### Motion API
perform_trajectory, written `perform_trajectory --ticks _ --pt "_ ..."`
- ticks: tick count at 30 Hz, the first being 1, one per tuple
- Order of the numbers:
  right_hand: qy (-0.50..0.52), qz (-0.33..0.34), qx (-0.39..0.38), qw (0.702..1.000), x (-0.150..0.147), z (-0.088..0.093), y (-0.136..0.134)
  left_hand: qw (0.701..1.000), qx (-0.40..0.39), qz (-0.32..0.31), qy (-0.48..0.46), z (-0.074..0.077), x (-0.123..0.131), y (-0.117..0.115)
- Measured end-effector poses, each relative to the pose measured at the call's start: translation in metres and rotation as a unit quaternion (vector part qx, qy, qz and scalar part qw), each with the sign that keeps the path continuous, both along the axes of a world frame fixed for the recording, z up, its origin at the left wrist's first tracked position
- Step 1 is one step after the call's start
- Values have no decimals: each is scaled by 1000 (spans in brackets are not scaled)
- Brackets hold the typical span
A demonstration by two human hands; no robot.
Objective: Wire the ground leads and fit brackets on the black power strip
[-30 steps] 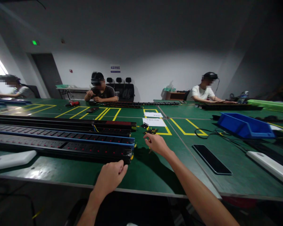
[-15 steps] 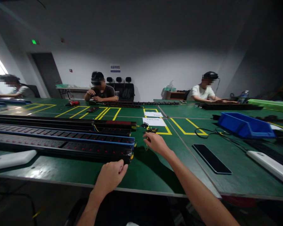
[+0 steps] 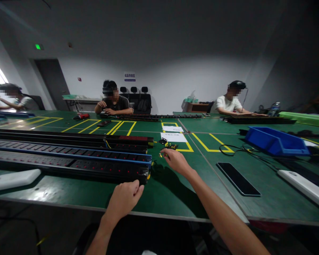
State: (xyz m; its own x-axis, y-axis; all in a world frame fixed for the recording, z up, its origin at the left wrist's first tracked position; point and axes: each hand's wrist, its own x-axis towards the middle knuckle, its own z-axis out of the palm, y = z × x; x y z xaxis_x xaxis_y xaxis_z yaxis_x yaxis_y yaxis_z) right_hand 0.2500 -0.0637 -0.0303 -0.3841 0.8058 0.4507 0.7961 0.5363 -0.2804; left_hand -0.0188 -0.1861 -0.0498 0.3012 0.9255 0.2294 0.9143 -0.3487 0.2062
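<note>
My left hand (image 3: 126, 199) rests closed near the table's front edge, beside the capped end of the nearest black strip (image 3: 95, 170); whether anything is inside the fingers is hidden. My right hand (image 3: 174, 160) is out over the table, its fingers pinched on a small yellowish piece (image 3: 161, 154) too small to make out. Just beyond those fingertips lie small black and yellow parts (image 3: 171, 146) and a black bracket (image 3: 163, 141). A blue-edged strip (image 3: 77, 150) and further black strips stretch away to the left.
Right of my right arm lie a dark phone (image 3: 238, 179), a white device (image 3: 304, 187) with a cable, and a blue bin (image 3: 278, 141). Another white device (image 3: 14, 180) is at front left. White papers (image 3: 173, 137) lie farther back. Several people sit across the table.
The small piece at my right fingertips has changed its angle and shows farther left. My left hand has stayed in place. The person at far left has raised an arm.
</note>
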Motion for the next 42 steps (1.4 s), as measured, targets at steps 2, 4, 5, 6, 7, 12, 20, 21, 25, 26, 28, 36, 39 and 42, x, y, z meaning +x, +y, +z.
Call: perform_trajectory --ticks 2,4,5,6,7,12,20,21,25,26,28,36,39,42 --pt "-1 -3 2 1000 0 0 -1 1000 0 -1 -1 0 0 0" --pt "-1 -15 3 1000 0 1 -1 1000 -1 -1 -1 1 0 0" --pt "-2 -24 5 1000 0 2 -2 1000 -2 0 -1 1 0 0" --pt "-4 -34 6 999 0 2 -2 1000 -2 0 0 1 1 0" --pt "-6 -43 6 999 -1 3 -3 1000 -2 0 0 2 1 0" --pt "-20 -61 -1 998 -2 7 -5 1000 -9 5 6 2 0 1" --pt "-48 -57 -23 997 -6 11 -10 1000 -3 1 5 0 1 2" --pt "-47 -55 -25 997 -6 11 -10 1000 -3 1 4 0 1 1" --pt "-41 -50 -27 998 -6 9 -8 1000 -9 1 2 2 1 0" --pt "-37 -49 -25 998 -6 9 -8 1000 -10 2 4 3 1 -1" --pt "-27 -43 -18 999 -5 7 -6 1000 -12 5 8 4 2 -1" --pt "15 3 10 1000 -4 1 -2 1000 -5 2 9 4 2 0" --pt "13 17 11 1000 -4 -1 0 1000 -3 1 3 4 1 0" --pt "14 24 18 999 -3 -2 1 1000 -4 3 7 3 1 0"
